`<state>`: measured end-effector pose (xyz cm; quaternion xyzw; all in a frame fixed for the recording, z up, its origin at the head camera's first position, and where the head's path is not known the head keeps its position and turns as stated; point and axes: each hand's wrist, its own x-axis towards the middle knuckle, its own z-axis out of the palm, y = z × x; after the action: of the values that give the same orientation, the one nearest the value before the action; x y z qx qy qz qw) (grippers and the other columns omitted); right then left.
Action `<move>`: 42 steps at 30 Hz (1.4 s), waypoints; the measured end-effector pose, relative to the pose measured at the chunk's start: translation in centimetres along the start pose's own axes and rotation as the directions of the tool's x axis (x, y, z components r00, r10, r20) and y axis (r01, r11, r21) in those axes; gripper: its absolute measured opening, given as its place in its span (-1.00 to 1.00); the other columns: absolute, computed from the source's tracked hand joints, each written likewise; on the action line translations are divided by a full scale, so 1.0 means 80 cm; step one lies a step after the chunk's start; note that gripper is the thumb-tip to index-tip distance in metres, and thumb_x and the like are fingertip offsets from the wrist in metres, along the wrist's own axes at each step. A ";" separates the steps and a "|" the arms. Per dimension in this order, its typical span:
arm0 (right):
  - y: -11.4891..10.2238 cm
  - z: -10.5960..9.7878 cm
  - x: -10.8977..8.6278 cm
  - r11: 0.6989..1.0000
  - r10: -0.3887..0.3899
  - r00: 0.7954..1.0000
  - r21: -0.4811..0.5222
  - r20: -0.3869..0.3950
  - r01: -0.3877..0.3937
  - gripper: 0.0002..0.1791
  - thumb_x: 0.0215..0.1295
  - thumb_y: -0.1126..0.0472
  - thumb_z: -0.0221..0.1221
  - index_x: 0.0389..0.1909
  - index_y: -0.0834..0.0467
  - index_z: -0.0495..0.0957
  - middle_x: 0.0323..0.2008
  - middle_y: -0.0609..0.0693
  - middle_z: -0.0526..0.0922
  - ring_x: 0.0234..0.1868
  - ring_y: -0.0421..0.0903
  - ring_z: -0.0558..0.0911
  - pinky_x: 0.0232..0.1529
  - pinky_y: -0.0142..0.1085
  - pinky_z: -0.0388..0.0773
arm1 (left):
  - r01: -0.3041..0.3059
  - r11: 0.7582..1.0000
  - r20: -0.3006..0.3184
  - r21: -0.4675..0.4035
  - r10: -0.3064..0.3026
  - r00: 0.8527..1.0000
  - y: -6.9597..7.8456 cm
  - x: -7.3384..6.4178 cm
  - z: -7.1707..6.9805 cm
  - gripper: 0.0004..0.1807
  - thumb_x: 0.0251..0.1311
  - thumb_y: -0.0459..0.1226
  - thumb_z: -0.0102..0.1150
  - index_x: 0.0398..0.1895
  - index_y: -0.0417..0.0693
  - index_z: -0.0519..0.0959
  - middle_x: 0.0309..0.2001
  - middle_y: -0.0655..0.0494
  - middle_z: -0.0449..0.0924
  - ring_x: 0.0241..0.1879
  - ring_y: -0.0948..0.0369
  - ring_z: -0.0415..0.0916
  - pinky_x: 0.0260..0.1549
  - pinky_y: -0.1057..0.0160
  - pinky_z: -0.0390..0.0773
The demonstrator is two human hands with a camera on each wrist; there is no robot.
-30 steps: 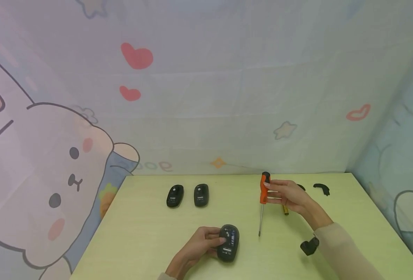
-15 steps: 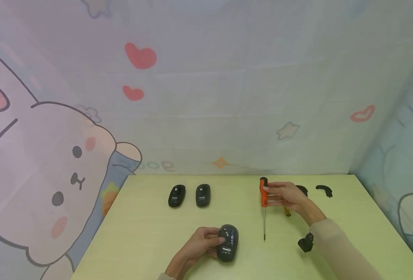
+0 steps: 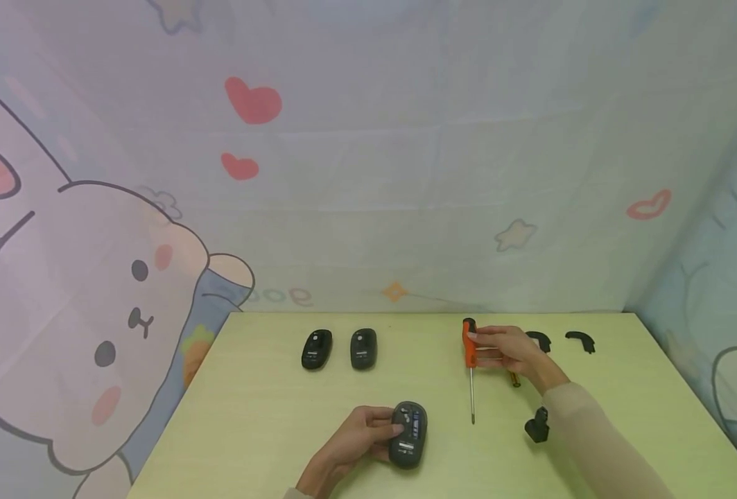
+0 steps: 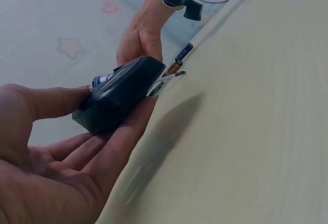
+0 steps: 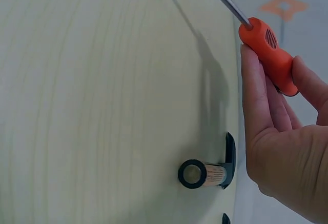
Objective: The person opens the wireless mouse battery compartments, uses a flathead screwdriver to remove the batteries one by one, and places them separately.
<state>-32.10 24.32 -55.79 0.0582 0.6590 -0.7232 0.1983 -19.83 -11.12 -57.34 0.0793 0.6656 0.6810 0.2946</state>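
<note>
My left hand [image 3: 358, 443] holds a dark computer mouse [image 3: 409, 452] between thumb and fingers, underside up. In the left wrist view a blue-and-silver battery [image 4: 101, 80] shows in the mouse's underside, and a shadow below shows it is off the table. My right hand [image 3: 508, 348] pinches a screwdriver [image 3: 471, 353] by its orange handle with a black end. The shaft points down, and in the right wrist view thumb and fingertips are on the handle [image 5: 274, 60]. A gap separates the screwdriver from the mouse.
Two more dark mice [image 3: 317, 348] lie at the back of the pale table [image 3: 249, 416]. Behind the right hand are a black curved cover [image 3: 539, 341] and a copper-coloured battery [image 3: 515, 380]. Another curved cover [image 3: 581, 341] lies farther right. A printed cloth [image 3: 368, 208] hangs behind the table.
The right hand has lowered slightly and the screwdriver has turned more upright. The left hand still holds the mouse in about the same place. The head view has shifted a little.
</note>
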 end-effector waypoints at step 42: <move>0.014 0.016 0.020 0.882 -0.127 0.965 -0.471 -0.230 0.003 -0.50 0.37 0.05 0.40 0.05 0.42 0.65 -0.44 0.02 0.72 -0.49 -0.16 0.69 -0.40 -0.31 0.77 | 0.019 0.999 0.027 -0.026 -0.018 0.999 0.001 0.007 0.001 -0.45 0.45 -0.30 0.24 0.40 -0.41 0.45 0.10 -0.17 0.76 -0.03 0.10 0.81 -0.13 0.16 0.86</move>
<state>-32.91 22.65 -57.22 0.0787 0.8350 -0.5361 0.0958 -20.26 -10.80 -57.39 0.0784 0.6534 0.6857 0.3110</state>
